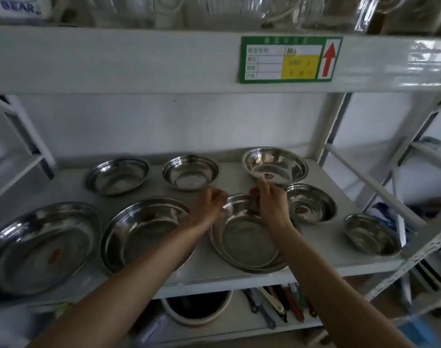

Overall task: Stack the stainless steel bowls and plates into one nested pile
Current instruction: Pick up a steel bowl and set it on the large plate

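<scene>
Several stainless steel bowls and plates lie on a grey shelf [239, 271]. My right hand [271, 204] pinches the near rim of a bowl [277, 164] at the back right, held tilted above the shelf. Below it sit nested plates [247, 237]. My left hand [209, 205] has curled fingers at their far-left rim; whether it grips is unclear. A large flat plate [38, 247] and a deep plate [139, 229] lie front left. Two bowls [117, 175] [190, 172] stand at the back. Two more bowls [311, 203] [370, 234] sit at the right.
The shelf above, with a green label [289, 60], hangs low over the bowls. White uprights and braces [330, 136] bound the right side. On the lower shelf lie a round basin [197, 310] and several handled utensils [279, 305].
</scene>
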`<control>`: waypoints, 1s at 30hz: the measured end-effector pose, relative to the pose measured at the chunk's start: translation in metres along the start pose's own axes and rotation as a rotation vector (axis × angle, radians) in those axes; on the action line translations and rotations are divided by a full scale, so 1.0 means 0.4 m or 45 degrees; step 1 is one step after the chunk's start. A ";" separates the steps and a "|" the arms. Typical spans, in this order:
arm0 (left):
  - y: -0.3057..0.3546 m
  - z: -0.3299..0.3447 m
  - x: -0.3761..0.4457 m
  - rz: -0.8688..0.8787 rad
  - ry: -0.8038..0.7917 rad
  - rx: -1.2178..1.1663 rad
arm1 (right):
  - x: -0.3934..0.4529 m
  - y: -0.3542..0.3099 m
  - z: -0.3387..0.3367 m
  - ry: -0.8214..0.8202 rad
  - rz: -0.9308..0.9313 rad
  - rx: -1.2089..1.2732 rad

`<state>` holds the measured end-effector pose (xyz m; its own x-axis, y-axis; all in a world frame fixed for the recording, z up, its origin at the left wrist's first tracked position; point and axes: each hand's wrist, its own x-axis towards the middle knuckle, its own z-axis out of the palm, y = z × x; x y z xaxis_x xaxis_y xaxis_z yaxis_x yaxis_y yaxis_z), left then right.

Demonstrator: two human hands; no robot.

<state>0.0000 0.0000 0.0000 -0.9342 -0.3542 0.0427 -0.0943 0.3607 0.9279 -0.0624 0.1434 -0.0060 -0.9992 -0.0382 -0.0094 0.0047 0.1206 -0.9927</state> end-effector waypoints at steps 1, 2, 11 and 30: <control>-0.012 0.002 0.013 0.033 -0.012 0.058 | 0.013 0.011 -0.007 0.003 0.011 -0.115; -0.024 0.004 0.028 0.032 -0.026 0.121 | 0.022 0.015 -0.015 0.009 0.019 -0.202; -0.085 0.043 0.104 0.019 0.056 0.606 | 0.083 0.142 -0.119 0.073 0.296 -0.328; -0.155 0.050 0.123 0.072 -0.002 1.301 | 0.032 0.259 -0.228 0.221 0.344 -0.637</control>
<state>-0.0469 -0.0224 -0.0628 -0.9467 -0.3131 0.0757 -0.2977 0.9402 0.1653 -0.0782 0.2459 -0.0978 -0.9571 0.2165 -0.1925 0.2832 0.5583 -0.7798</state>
